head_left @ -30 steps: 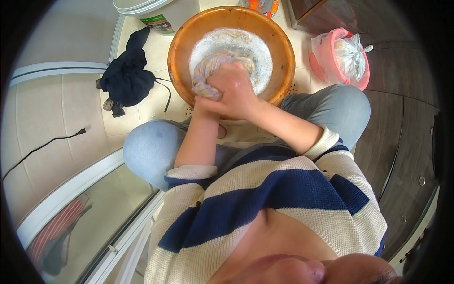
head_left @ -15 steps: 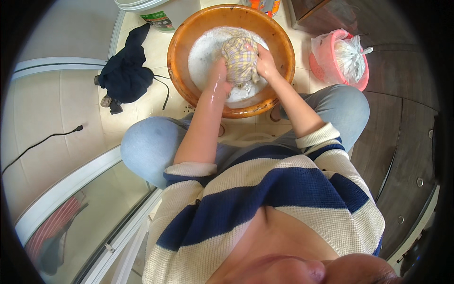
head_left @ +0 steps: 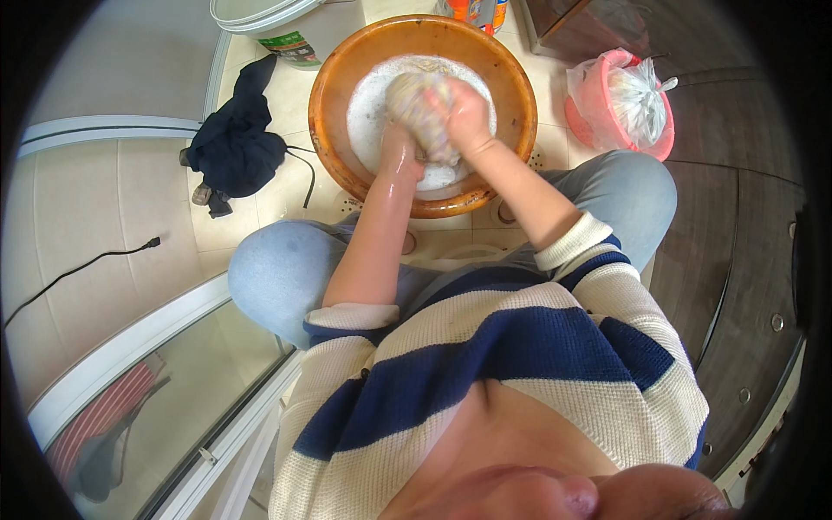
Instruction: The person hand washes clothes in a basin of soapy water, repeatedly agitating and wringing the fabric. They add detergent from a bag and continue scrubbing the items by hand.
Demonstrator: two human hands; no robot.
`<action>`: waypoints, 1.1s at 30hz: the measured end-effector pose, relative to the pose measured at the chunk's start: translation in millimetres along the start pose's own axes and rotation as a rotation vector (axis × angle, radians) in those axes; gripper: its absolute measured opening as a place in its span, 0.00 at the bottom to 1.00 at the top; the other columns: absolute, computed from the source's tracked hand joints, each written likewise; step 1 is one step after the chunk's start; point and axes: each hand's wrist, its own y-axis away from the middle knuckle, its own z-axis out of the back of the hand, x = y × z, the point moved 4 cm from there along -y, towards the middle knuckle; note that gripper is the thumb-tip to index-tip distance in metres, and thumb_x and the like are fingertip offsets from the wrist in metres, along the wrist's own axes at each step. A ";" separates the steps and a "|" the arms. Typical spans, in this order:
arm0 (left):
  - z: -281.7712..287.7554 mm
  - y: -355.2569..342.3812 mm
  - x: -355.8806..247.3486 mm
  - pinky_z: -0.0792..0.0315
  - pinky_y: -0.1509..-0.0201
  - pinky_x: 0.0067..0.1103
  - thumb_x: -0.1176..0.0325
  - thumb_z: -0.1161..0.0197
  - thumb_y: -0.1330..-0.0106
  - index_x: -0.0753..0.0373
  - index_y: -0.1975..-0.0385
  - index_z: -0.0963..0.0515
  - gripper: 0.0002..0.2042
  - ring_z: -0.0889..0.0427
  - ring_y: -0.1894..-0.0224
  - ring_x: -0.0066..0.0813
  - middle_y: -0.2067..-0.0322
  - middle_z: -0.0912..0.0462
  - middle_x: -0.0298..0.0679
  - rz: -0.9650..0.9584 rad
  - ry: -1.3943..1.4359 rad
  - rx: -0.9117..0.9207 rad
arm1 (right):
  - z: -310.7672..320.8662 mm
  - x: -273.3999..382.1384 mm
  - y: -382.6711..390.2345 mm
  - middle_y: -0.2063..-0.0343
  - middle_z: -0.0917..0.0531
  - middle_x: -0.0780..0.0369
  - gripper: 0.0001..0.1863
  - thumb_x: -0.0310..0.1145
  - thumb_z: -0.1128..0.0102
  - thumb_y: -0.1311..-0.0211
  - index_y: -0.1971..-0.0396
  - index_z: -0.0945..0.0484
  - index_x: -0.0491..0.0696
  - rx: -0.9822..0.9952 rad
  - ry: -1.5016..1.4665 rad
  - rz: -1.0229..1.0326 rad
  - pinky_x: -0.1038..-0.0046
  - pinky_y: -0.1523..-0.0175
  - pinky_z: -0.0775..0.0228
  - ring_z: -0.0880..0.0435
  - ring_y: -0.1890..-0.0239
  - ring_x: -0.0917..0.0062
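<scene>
Left of the basin [head_left: 511,104], a black cable [head_left: 78,269] trailed over the floor tiles, and nearer the basin a dark garment [head_left: 234,152] lay in a heap just beside its rim. A white bucket [head_left: 269,22] stood just beyond that heap.

The basin itself sat on the floor between the person's knees, holding foamy water. In it, toward the middle, was the cloth [head_left: 416,100], a pale checked bundle lifted partly out of the suds. The left hand [head_left: 400,147] was closed around the cloth's lower part, wrist deep in the foam. The right hand [head_left: 464,113] was closed over its upper side, fingers wrapped on it.

To scrub well, the two hands would best work fold against fold over the water, so drips fall inside the basin, turning the bundle to reach fresh patches and dipping it to keep it soapy.

Right of the basin, well apart from the rim, stood a pink bin [head_left: 598,113] lined with a clear bag [head_left: 637,95].
</scene>
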 end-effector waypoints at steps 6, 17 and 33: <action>-20.7 7.0 -24.5 0.28 0.45 0.42 0.58 0.44 0.34 0.64 0.39 0.38 0.26 0.28 0.45 0.43 0.46 0.30 0.50 0.032 -0.016 0.099 | 4.3 -147.0 19.8 0.65 0.17 0.49 0.26 0.54 0.51 0.35 0.63 0.19 0.43 -0.002 -0.191 -0.580 0.67 0.54 0.29 0.19 0.58 0.60; 11.3 -22.7 33.2 0.30 0.50 0.31 0.59 0.34 0.43 0.63 0.49 0.25 0.23 0.24 0.51 0.36 0.53 0.22 0.42 -0.340 -1.066 0.206 | 20.3 -87.5 12.3 0.55 0.20 0.59 0.20 0.42 0.51 0.35 0.48 0.30 0.45 -0.100 -1.162 -1.056 0.64 0.49 0.27 0.20 0.54 0.70; -41.4 29.2 -48.1 0.27 0.52 0.24 0.59 0.41 0.34 0.69 0.56 0.26 0.17 0.21 0.58 0.28 0.59 0.20 0.42 -0.190 0.112 0.264 | 7.9 -77.6 43.3 0.54 0.24 0.62 0.36 0.52 0.36 0.43 0.45 0.31 0.38 0.400 -0.855 -1.020 0.75 0.52 0.24 0.25 0.51 0.80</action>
